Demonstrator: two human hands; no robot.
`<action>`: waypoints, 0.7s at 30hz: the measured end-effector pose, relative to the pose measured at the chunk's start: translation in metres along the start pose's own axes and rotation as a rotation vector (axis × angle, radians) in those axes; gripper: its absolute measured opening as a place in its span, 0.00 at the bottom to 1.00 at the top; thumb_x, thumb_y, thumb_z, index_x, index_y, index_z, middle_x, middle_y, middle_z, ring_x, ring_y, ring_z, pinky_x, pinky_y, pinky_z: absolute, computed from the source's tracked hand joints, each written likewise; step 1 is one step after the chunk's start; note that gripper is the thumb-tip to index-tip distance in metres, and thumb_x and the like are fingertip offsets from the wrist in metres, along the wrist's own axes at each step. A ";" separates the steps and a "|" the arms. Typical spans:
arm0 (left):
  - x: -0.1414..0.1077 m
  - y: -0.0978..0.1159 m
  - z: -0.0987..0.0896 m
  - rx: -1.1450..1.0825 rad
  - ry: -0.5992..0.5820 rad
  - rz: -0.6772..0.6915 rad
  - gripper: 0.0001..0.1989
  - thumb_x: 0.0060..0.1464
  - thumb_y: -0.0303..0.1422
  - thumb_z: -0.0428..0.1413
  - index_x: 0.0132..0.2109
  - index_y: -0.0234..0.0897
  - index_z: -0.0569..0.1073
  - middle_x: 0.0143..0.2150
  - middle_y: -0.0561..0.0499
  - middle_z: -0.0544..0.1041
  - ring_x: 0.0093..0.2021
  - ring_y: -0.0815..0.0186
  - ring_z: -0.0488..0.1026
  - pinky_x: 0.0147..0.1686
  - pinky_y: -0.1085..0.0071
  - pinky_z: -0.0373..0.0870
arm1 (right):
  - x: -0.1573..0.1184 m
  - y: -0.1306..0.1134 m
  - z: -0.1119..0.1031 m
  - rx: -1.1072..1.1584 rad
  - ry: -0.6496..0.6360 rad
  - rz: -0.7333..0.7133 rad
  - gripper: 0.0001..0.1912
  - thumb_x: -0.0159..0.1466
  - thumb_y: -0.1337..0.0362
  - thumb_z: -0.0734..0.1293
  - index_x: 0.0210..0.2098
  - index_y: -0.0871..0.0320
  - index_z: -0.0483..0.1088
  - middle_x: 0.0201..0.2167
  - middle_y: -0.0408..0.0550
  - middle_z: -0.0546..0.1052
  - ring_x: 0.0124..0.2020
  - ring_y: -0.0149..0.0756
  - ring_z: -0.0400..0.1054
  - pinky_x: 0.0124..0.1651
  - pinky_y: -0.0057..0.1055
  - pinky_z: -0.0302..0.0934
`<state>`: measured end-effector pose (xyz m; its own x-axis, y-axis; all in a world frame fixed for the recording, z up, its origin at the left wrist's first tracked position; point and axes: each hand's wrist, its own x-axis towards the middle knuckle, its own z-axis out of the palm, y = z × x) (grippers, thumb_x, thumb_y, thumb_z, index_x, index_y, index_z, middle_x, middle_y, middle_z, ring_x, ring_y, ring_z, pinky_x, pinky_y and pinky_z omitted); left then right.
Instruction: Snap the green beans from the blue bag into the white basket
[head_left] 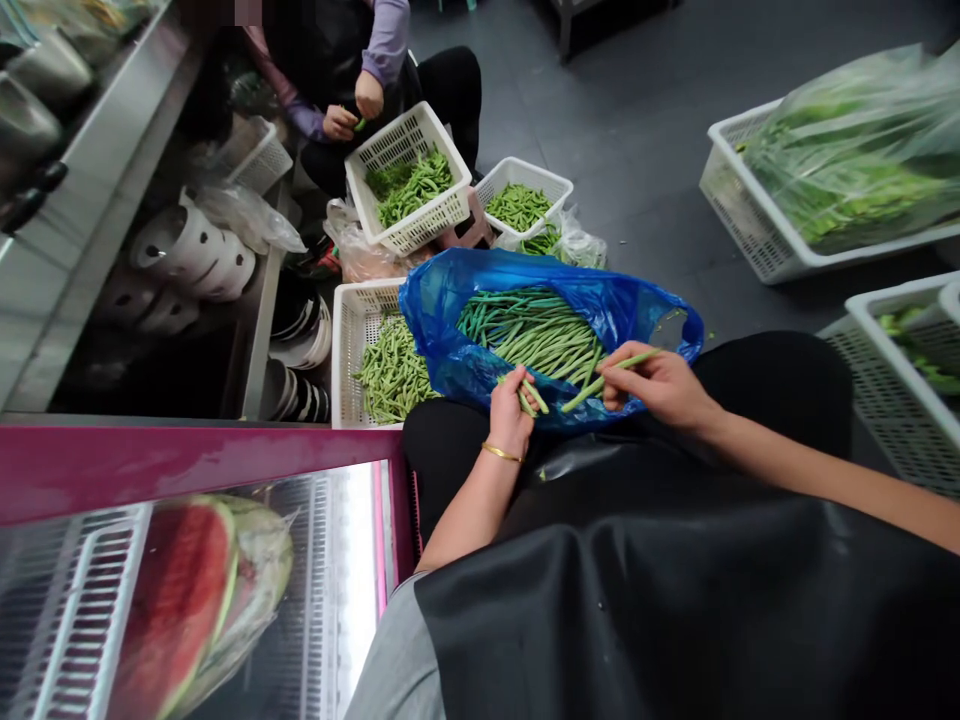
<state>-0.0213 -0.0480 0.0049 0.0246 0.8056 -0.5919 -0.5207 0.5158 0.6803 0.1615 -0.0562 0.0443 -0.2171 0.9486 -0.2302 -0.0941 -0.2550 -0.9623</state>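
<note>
My left hand point(511, 412), with a gold bangle at the wrist, is closed around short green bean pieces point(534, 396) at the near edge of a blue plastic bag. To its right, my right hand point(646, 385) pinches a long green bean point(609, 380), whose lower end points toward my left hand. The open blue bag point(442, 300) rests by my lap with many long green beans point(544, 335) inside. Left of the bag, partly covered by it, a white basket point(346, 350) holds short bean pieces point(394, 375).
Across from me, a person's hands point(352, 108) hold a bean above a tilted white basket point(442, 215). Another bean basket point(562, 190) stands behind the bag. Baskets of greens point(757, 220) are at right. A glass-topped case point(319, 590) showing watermelon point(187, 590) is at lower left.
</note>
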 end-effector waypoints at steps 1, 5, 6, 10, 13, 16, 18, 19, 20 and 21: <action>0.000 -0.001 0.001 0.016 -0.045 0.007 0.19 0.44 0.44 0.62 0.25 0.34 0.65 0.16 0.58 0.63 0.15 0.77 0.59 0.16 0.78 0.54 | 0.000 0.005 0.001 -0.012 -0.087 0.083 0.19 0.54 0.50 0.72 0.32 0.59 0.69 0.19 0.43 0.73 0.19 0.32 0.69 0.23 0.29 0.65; -0.008 -0.007 0.009 0.221 -0.297 -0.068 0.21 0.42 0.46 0.64 0.30 0.35 0.65 0.21 0.57 0.69 0.17 0.74 0.66 0.17 0.78 0.59 | 0.013 0.024 0.003 -0.142 -0.203 0.196 0.23 0.53 0.47 0.71 0.35 0.60 0.68 0.21 0.43 0.73 0.19 0.31 0.67 0.22 0.29 0.62; -0.011 -0.007 0.010 0.272 -0.332 -0.097 0.21 0.42 0.47 0.63 0.30 0.36 0.64 0.20 0.57 0.69 0.16 0.74 0.65 0.16 0.78 0.57 | 0.015 0.026 0.001 -0.230 -0.182 0.145 0.23 0.53 0.47 0.71 0.36 0.60 0.68 0.21 0.41 0.72 0.19 0.31 0.66 0.23 0.28 0.61; -0.015 -0.004 0.006 0.412 -0.388 -0.093 0.22 0.44 0.48 0.62 0.30 0.37 0.61 0.20 0.57 0.70 0.13 0.76 0.61 0.13 0.79 0.51 | 0.018 0.016 -0.020 -0.614 -0.258 -0.055 0.19 0.59 0.48 0.66 0.37 0.58 0.70 0.18 0.39 0.69 0.20 0.30 0.64 0.27 0.28 0.58; -0.015 0.001 0.001 0.543 -0.439 -0.068 0.21 0.45 0.48 0.61 0.30 0.37 0.61 0.20 0.57 0.70 0.13 0.76 0.61 0.13 0.79 0.52 | 0.017 0.002 -0.038 -0.770 -0.405 -0.114 0.19 0.63 0.48 0.60 0.40 0.58 0.70 0.21 0.41 0.71 0.22 0.31 0.65 0.29 0.28 0.57; -0.016 0.006 -0.001 0.698 -0.523 -0.054 0.20 0.47 0.47 0.60 0.31 0.37 0.62 0.21 0.56 0.71 0.14 0.76 0.62 0.14 0.79 0.53 | 0.019 -0.005 -0.050 -0.929 -0.563 -0.194 0.18 0.64 0.50 0.58 0.35 0.57 0.70 0.23 0.44 0.71 0.23 0.32 0.65 0.29 0.28 0.55; -0.019 0.008 -0.001 0.756 -0.555 -0.054 0.19 0.47 0.46 0.60 0.33 0.36 0.65 0.22 0.56 0.71 0.15 0.75 0.63 0.15 0.79 0.55 | 0.022 -0.006 -0.051 -1.012 -0.629 -0.223 0.19 0.64 0.51 0.56 0.26 0.57 0.66 0.20 0.44 0.69 0.21 0.31 0.62 0.27 0.28 0.53; -0.020 0.008 0.000 0.767 -0.561 -0.060 0.19 0.47 0.46 0.60 0.33 0.35 0.66 0.22 0.55 0.71 0.15 0.75 0.64 0.15 0.79 0.56 | 0.022 -0.006 -0.048 -1.010 -0.614 -0.220 0.20 0.64 0.51 0.56 0.22 0.56 0.63 0.18 0.44 0.66 0.20 0.31 0.60 0.27 0.28 0.52; -0.022 0.008 0.001 0.758 -0.562 -0.066 0.19 0.48 0.47 0.60 0.34 0.34 0.67 0.22 0.55 0.71 0.15 0.75 0.63 0.15 0.79 0.56 | 0.021 -0.007 -0.045 -0.959 -0.565 -0.195 0.21 0.64 0.50 0.57 0.20 0.56 0.61 0.17 0.43 0.64 0.19 0.30 0.58 0.26 0.28 0.51; -0.024 0.007 0.002 0.727 -0.560 -0.071 0.19 0.48 0.47 0.59 0.33 0.34 0.68 0.21 0.55 0.70 0.15 0.76 0.63 0.15 0.78 0.56 | 0.018 -0.007 -0.040 -0.848 -0.490 -0.150 0.22 0.63 0.49 0.57 0.19 0.56 0.59 0.15 0.42 0.62 0.18 0.29 0.57 0.25 0.28 0.51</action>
<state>-0.0239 -0.0629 0.0251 0.5444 0.6906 -0.4761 0.1578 0.4732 0.8667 0.1968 -0.0300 0.0416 -0.6556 0.7291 -0.1966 0.5319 0.2610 -0.8056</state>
